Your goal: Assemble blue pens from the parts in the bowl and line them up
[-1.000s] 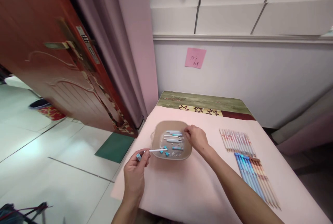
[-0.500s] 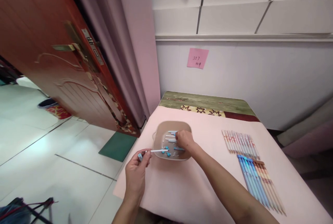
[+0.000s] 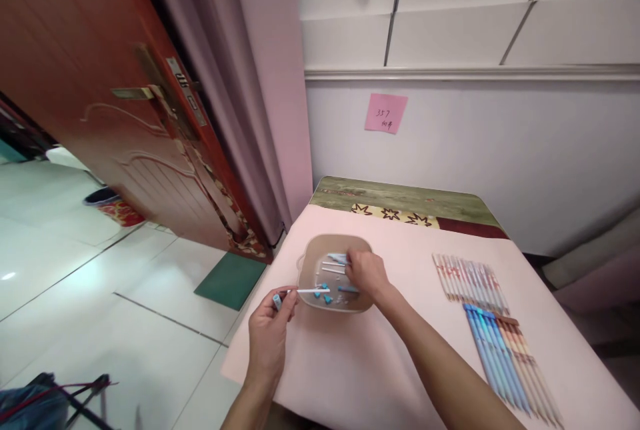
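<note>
My left hand [image 3: 270,327] is closed around a light-blue pen barrel [image 3: 277,301] and a thin white pen refill [image 3: 313,291]. The refill points right, over the rim of a beige plastic basket [image 3: 309,263]. Inside the basket, my right hand [image 3: 367,271] pinches what looks like a light-blue pen barrel [image 3: 339,259]; its fingertips are partly hidden. White refills [image 3: 333,269] lie beside those fingers. Small bright-blue pen parts [image 3: 327,299] and another blue barrel [image 3: 347,289] rest on the basket floor.
On the right of the pink-covered table [image 3: 360,363] lie a row of pale patterned pens [image 3: 470,282] and a row of blue and brown pens [image 3: 510,360]. A pink note [image 3: 386,113] is on the wall. A red door [image 3: 125,150] stands at left.
My right hand has shifted slightly right inside the basket, and a light-blue barrel lying below the refills has left its spot. My left hand keeps its hold. The view has turned slightly left.
</note>
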`<state>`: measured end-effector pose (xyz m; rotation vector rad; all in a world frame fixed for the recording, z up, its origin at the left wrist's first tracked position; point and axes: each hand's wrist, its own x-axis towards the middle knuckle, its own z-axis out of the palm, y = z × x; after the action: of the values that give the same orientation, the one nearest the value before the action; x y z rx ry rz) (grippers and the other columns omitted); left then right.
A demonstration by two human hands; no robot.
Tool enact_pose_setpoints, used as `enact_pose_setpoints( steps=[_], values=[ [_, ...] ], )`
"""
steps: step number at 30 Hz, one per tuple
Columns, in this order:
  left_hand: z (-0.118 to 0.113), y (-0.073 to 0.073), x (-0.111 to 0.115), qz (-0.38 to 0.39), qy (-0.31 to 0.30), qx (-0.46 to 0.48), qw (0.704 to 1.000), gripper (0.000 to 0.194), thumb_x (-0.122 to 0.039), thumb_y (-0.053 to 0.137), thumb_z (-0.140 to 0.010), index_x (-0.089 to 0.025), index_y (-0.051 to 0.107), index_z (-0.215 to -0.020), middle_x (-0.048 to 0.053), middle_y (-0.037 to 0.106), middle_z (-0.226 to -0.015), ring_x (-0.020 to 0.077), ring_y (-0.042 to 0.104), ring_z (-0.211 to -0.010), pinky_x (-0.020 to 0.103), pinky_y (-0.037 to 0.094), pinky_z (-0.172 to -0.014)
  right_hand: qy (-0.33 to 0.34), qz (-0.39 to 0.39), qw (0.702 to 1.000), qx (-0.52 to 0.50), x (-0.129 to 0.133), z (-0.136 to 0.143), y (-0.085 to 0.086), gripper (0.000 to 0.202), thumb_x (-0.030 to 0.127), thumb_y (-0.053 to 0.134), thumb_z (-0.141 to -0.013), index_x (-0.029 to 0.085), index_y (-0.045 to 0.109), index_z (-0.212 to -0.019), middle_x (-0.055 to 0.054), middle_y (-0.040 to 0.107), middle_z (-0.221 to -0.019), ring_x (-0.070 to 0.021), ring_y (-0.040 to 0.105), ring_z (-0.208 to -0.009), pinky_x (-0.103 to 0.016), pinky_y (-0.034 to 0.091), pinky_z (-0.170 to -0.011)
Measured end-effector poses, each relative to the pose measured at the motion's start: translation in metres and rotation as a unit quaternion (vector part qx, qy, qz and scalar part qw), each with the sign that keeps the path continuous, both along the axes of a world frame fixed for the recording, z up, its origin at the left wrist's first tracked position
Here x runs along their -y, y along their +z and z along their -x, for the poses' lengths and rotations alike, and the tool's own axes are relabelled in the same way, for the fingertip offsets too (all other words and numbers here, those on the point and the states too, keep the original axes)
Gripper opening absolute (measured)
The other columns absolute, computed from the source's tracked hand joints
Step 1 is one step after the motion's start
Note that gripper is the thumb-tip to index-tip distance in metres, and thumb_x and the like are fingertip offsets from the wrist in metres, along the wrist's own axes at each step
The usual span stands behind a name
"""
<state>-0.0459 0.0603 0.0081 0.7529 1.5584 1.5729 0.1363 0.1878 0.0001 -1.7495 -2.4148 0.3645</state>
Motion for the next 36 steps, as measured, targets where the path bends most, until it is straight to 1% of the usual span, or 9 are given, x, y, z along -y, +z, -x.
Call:
enact_pose_setpoints(
  steps=[2,3,7,11,15,19,26,30,36],
  values=[
    [-0.001,0.000,-0.001,-0.004,0.002,0.009,1.000,0.033,-0.041,0.075,-0.069,-0.016,0.069,-0.090,-0.003,0.056,-0.065,0.0095,0.045,-0.060,0.020,0.036,-0.057,-0.017,0.006,0.996,-0.085,0.012,-0.013,0.006,0.018,0.028,0.049,-0.087,0.019,0.061,-0.097,-0.007,0.070,-0.082,-0.0191,0.065,-0.076,-0.027,0.044,-0.066],
    [-0.001,0.000,-0.002,-0.006,0.002,0.012,1.000,0.033,-0.041,0.075,-0.069,-0.016,0.069,-0.089,-0.002,0.057,-0.066,0.0095,0.045,-0.059,0.020,0.037,-0.056,-0.026,0.035,0.978,-0.205,0.018,-0.020,0.007,0.016,0.030,0.051,-0.086,0.019,0.060,-0.093,-0.003,0.068,-0.075,-0.0169,0.063,-0.069,-0.025,0.043,-0.063],
    [-0.006,-0.001,-0.006,-0.004,-0.003,0.016,1.000,0.035,-0.044,0.075,-0.069,-0.015,0.069,-0.087,0.000,0.059,-0.068,0.0105,0.047,-0.060,0.021,0.038,-0.056,-0.072,0.172,0.799,-0.572,0.038,-0.046,0.005,0.022,0.037,0.066,-0.075,0.017,0.061,-0.084,0.003,0.058,-0.060,-0.0118,0.052,-0.054,-0.023,0.039,-0.053],
    [-0.008,-0.001,-0.007,0.000,-0.006,0.012,1.000,0.035,-0.043,0.076,-0.068,-0.016,0.069,-0.088,-0.001,0.060,-0.068,0.0105,0.048,-0.061,0.021,0.039,-0.058,-0.143,0.177,0.689,-0.688,0.041,-0.065,-0.001,0.032,0.038,0.077,-0.067,0.016,0.067,-0.087,0.005,0.052,-0.058,-0.0081,0.040,-0.049,-0.023,0.031,-0.049],
    [-0.009,0.001,-0.006,0.001,-0.004,0.005,1.000,0.037,-0.044,0.075,-0.067,-0.015,0.068,-0.090,0.001,0.063,-0.069,0.0116,0.049,-0.061,0.023,0.040,-0.059,-0.181,0.173,0.630,-0.735,0.040,-0.065,-0.005,0.037,0.038,0.081,-0.063,0.018,0.070,-0.092,0.003,0.057,-0.066,-0.0089,0.041,-0.053,-0.023,0.035,-0.051],
    [-0.010,0.005,-0.005,-0.008,-0.012,-0.001,1.000,0.033,-0.044,0.072,-0.072,-0.016,0.066,-0.089,0.001,0.064,-0.070,0.0102,0.047,-0.058,0.022,0.038,-0.058,-0.184,0.183,0.615,-0.744,0.045,-0.055,-0.007,0.041,0.041,0.079,-0.064,0.020,0.070,-0.099,0.000,0.062,-0.076,-0.0113,0.050,-0.063,-0.023,0.041,-0.057],
    [-0.015,0.010,-0.004,-0.005,-0.030,-0.024,0.999,0.030,-0.044,0.068,-0.076,-0.017,0.064,-0.090,-0.002,0.055,-0.064,0.0108,0.046,-0.060,0.021,0.037,-0.058,-0.146,0.203,0.649,-0.718,0.055,-0.050,-0.002,0.037,0.046,0.076,-0.069,0.017,0.070,-0.092,-0.004,0.065,-0.085,-0.0148,0.056,-0.075,-0.023,0.045,-0.061],
    [-0.021,0.011,-0.005,-0.005,-0.045,-0.024,0.999,0.031,-0.046,0.067,-0.077,-0.018,0.064,-0.089,-0.002,0.055,-0.063,0.0118,0.048,-0.060,0.022,0.038,-0.058,-0.109,0.229,0.650,-0.717,0.060,-0.049,0.005,0.042,0.051,0.071,-0.073,0.018,0.067,-0.097,-0.003,0.066,-0.080,-0.0132,0.056,-0.064,-0.021,0.041,-0.052],
    [-0.025,0.014,-0.004,-0.005,-0.047,-0.006,0.999,0.031,-0.046,0.069,-0.074,-0.019,0.064,-0.089,-0.002,0.057,-0.064,0.0109,0.048,-0.059,0.021,0.038,-0.057,-0.118,0.201,0.673,-0.702,0.062,-0.053,0.007,0.043,0.053,0.065,-0.078,0.017,0.068,-0.101,0.002,0.058,-0.064,-0.0074,0.040,-0.047,-0.020,0.029,-0.042]
  ],
)
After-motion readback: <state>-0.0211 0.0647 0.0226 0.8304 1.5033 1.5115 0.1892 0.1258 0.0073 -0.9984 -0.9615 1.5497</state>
